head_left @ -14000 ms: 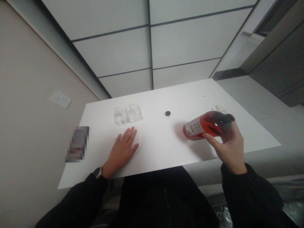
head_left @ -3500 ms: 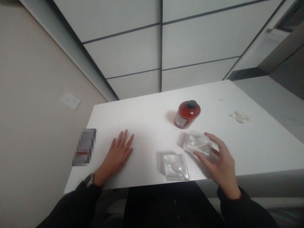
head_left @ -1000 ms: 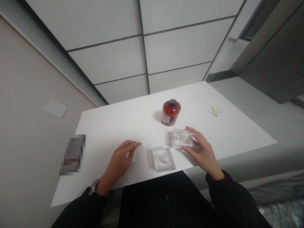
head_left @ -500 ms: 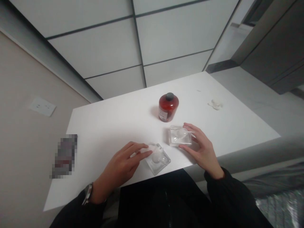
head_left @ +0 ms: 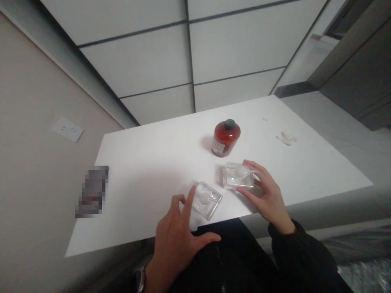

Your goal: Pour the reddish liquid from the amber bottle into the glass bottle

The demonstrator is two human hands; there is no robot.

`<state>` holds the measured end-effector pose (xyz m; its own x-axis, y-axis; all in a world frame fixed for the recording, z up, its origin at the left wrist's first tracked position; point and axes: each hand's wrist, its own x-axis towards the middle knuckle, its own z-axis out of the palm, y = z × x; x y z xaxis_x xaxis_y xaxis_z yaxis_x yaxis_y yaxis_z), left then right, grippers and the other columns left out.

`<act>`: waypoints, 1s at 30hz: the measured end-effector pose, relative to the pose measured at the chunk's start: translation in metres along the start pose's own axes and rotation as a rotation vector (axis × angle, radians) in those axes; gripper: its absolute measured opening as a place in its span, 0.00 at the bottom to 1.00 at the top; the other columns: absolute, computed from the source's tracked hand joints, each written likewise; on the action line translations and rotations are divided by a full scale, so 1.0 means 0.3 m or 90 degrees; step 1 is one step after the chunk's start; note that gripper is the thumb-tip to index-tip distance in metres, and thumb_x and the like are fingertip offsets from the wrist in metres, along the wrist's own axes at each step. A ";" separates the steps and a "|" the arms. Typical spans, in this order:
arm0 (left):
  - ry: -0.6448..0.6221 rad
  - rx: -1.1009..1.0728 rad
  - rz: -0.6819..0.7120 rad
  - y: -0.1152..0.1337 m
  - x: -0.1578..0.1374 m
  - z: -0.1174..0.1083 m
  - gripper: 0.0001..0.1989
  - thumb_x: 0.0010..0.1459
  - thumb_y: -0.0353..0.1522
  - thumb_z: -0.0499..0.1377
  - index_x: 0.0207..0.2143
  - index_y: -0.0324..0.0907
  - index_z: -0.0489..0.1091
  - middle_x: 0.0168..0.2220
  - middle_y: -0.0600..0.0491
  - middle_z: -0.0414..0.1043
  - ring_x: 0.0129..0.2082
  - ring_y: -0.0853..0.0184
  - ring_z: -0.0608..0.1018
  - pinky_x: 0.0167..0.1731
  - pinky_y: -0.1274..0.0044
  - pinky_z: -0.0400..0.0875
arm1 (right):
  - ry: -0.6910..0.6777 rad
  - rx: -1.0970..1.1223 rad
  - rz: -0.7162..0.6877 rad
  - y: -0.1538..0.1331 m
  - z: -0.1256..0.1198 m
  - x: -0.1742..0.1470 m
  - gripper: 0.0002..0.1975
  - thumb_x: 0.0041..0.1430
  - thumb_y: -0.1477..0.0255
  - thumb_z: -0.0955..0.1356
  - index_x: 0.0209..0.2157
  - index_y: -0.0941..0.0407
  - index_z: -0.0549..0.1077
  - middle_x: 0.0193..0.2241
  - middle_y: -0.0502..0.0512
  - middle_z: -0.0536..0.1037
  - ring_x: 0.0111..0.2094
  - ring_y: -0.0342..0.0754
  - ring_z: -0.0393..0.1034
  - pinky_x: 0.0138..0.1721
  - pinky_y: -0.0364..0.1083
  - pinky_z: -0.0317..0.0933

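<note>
On the white table (head_left: 146,158) a clear square lid-like piece (head_left: 206,200) with a pale round part lies near the front edge. My left hand (head_left: 180,232) is at its left side, with the index fingertip at its upper left corner and the thumb stretched away. A small white wad (head_left: 193,224) shows in the hollow of this hand, seemingly held by the curled lower fingers, which are hidden. My right hand (head_left: 265,191) grips a clear rectangular box (head_left: 238,183) from the right, thumb in front and fingers behind. A whitish round part shows on the box.
A red-brown bottle (head_left: 226,138) with a dark cap stands behind the box. Crumpled white scraps (head_left: 286,138) lie at the right. A blurred-out dark flat object (head_left: 93,191) lies at the table's left edge. A wall socket (head_left: 67,129) is at the left.
My left hand has drawn back toward me from over the clear lid-like piece, with its thumb now spread out. My right hand stays on the box. The view has shifted slightly.
</note>
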<state>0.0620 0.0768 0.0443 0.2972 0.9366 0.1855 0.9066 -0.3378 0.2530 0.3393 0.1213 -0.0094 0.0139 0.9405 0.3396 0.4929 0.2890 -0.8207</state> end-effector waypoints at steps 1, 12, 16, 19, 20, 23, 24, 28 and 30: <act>-0.004 0.011 -0.026 0.020 0.008 0.018 0.51 0.56 0.61 0.64 0.71 0.43 0.55 0.51 0.43 0.75 0.37 0.54 0.85 0.27 0.68 0.80 | -0.010 -0.001 -0.005 -0.004 0.002 -0.002 0.27 0.63 0.62 0.75 0.62 0.46 0.71 0.65 0.62 0.71 0.65 0.62 0.69 0.50 0.60 0.78; -0.149 -0.134 0.038 -0.144 0.113 -0.048 0.33 0.52 0.38 0.74 0.58 0.49 0.66 0.55 0.52 0.78 0.48 0.56 0.84 0.40 0.70 0.80 | -0.209 0.084 -0.006 -0.091 0.050 0.054 0.29 0.63 0.63 0.75 0.64 0.44 0.69 0.65 0.59 0.71 0.65 0.58 0.69 0.52 0.55 0.79; -0.172 -0.159 0.018 -0.239 0.154 -0.088 0.33 0.52 0.36 0.74 0.58 0.49 0.68 0.56 0.53 0.78 0.51 0.56 0.84 0.44 0.68 0.80 | -0.271 0.135 -0.012 -0.117 0.106 0.118 0.29 0.62 0.62 0.76 0.63 0.44 0.69 0.64 0.60 0.70 0.64 0.58 0.69 0.53 0.56 0.78; -0.141 -0.188 0.010 -0.318 0.201 -0.101 0.32 0.53 0.37 0.73 0.59 0.48 0.69 0.57 0.52 0.78 0.54 0.55 0.82 0.51 0.66 0.78 | -0.292 0.156 -0.015 -0.125 0.164 0.182 0.30 0.61 0.61 0.76 0.63 0.45 0.68 0.64 0.61 0.68 0.65 0.59 0.67 0.55 0.58 0.77; -0.127 -0.201 0.012 -0.345 0.222 -0.102 0.32 0.53 0.38 0.72 0.59 0.47 0.69 0.57 0.51 0.78 0.55 0.54 0.81 0.53 0.65 0.78 | -0.292 0.163 -0.014 -0.127 0.185 0.207 0.30 0.61 0.61 0.76 0.62 0.45 0.68 0.64 0.61 0.67 0.65 0.59 0.67 0.55 0.58 0.76; -0.095 -0.227 0.023 -0.427 0.296 -0.096 0.31 0.55 0.40 0.71 0.60 0.46 0.70 0.58 0.48 0.77 0.57 0.54 0.80 0.57 0.64 0.75 | -0.277 0.177 -0.016 -0.128 0.251 0.290 0.29 0.60 0.62 0.76 0.61 0.47 0.68 0.64 0.61 0.67 0.65 0.59 0.66 0.56 0.60 0.75; -0.089 -0.230 0.025 -0.453 0.322 -0.092 0.31 0.55 0.41 0.71 0.60 0.45 0.70 0.59 0.47 0.77 0.58 0.53 0.80 0.58 0.63 0.75 | -0.272 0.178 -0.018 -0.128 0.272 0.318 0.29 0.59 0.62 0.76 0.60 0.47 0.68 0.63 0.61 0.67 0.64 0.59 0.66 0.56 0.60 0.75; -0.079 -0.241 0.022 -0.540 0.407 -0.073 0.32 0.55 0.43 0.70 0.60 0.44 0.71 0.60 0.45 0.76 0.59 0.51 0.78 0.61 0.60 0.72 | -0.256 0.174 -0.022 -0.123 0.345 0.407 0.30 0.59 0.62 0.75 0.60 0.49 0.67 0.63 0.61 0.67 0.65 0.59 0.65 0.59 0.62 0.73; -0.080 -0.253 0.019 -0.572 0.430 -0.063 0.33 0.55 0.45 0.70 0.61 0.44 0.70 0.62 0.45 0.75 0.61 0.50 0.77 0.63 0.59 0.71 | -0.254 0.175 -0.020 -0.116 0.371 0.432 0.30 0.59 0.63 0.75 0.60 0.49 0.66 0.63 0.62 0.67 0.65 0.59 0.64 0.60 0.62 0.72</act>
<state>-0.0609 0.2537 0.0426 0.3787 0.9214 0.0874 0.7182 -0.3521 0.6002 0.2272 0.2530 0.0120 -0.3583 0.9101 0.2081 0.2390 0.3049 -0.9219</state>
